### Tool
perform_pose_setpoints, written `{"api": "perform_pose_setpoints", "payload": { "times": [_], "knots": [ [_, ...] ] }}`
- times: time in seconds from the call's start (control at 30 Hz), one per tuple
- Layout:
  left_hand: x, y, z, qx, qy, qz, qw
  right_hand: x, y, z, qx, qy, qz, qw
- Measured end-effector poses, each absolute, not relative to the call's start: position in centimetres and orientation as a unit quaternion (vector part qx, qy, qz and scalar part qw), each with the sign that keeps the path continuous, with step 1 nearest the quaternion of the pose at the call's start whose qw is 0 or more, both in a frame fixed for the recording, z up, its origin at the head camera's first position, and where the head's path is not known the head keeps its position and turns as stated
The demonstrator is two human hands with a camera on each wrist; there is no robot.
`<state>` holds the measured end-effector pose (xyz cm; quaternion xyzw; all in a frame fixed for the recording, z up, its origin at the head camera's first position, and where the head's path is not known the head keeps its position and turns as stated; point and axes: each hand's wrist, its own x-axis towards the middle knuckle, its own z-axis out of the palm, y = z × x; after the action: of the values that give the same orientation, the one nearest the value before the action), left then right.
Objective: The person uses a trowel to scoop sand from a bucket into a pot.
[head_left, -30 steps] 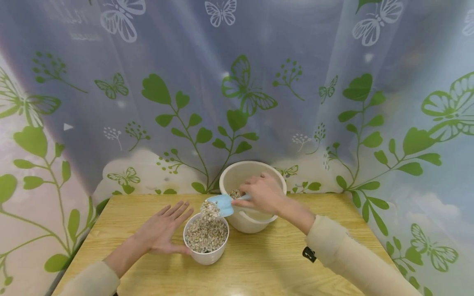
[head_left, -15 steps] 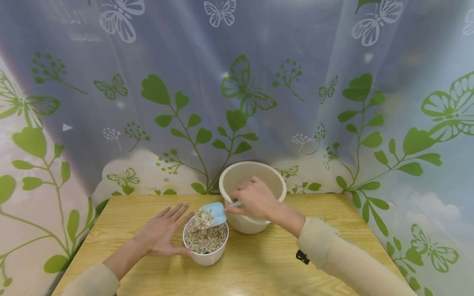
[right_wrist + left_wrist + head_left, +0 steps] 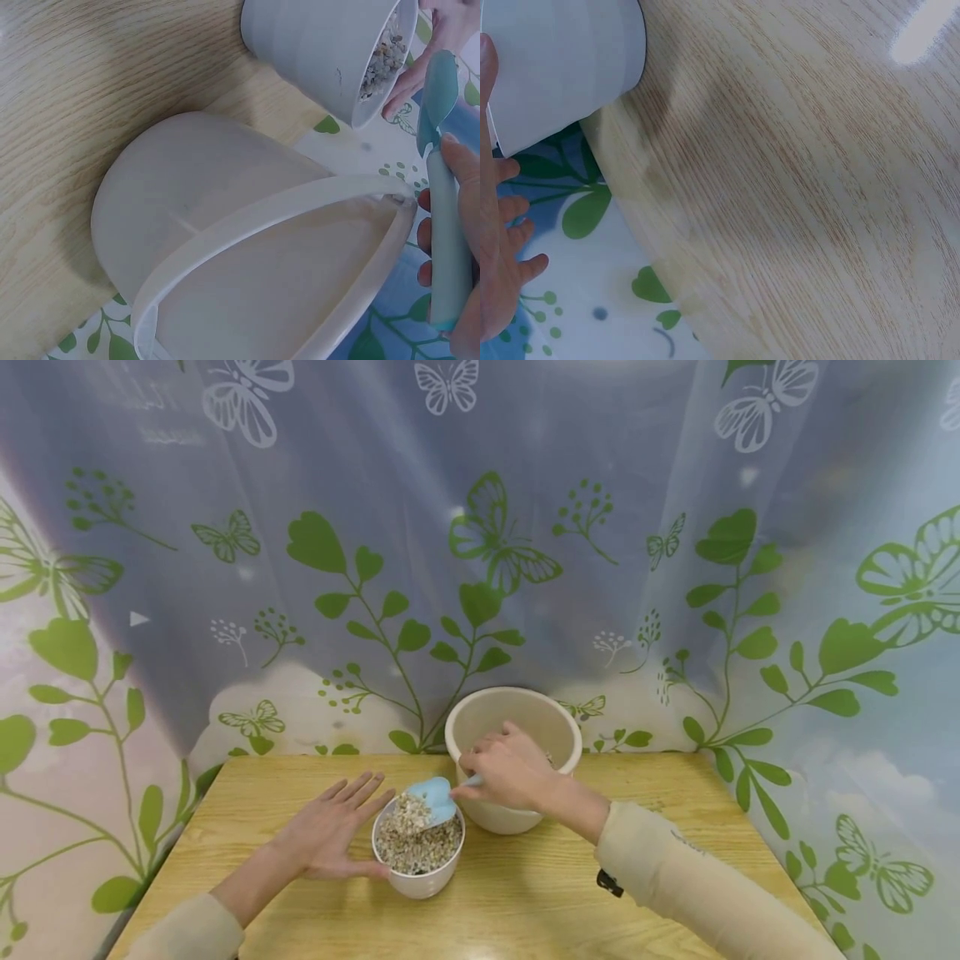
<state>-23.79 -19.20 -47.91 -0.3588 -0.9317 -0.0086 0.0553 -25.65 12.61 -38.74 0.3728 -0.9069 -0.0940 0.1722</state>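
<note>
The right hand [image 3: 508,770] is gripping the scoop [image 3: 433,799] and tipping pebbles into the nearly full pot [image 3: 417,853] beside the bucket [image 3: 512,727], while the left hand [image 3: 327,831] is resting flat-fingered against the pot.

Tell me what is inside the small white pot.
The small white pot holds pale gravel-like grains nearly to its rim, with the blue scoop tipped over them. Anything beneath the grains is covered. The left hand rests flat against its side.

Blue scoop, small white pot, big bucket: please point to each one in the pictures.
blue scoop [image 3: 433,798], head view, on its blade.
small white pot [image 3: 420,882], head view, on its outer wall.
big bucket [image 3: 202,195], right wrist view, on its side wall.
</note>
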Motion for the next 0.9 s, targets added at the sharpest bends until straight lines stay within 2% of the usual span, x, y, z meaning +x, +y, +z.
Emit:
{"api": "perform_pose_setpoints", "payload": {
  "times": [0.9],
  "knots": [
    [-23.6,-19.2,-48.0,-0.354,-0.933,-0.011,0.055,-25.4,11.3,-38.6,0.376,-0.891,-0.183,0.179]
  ]
}}
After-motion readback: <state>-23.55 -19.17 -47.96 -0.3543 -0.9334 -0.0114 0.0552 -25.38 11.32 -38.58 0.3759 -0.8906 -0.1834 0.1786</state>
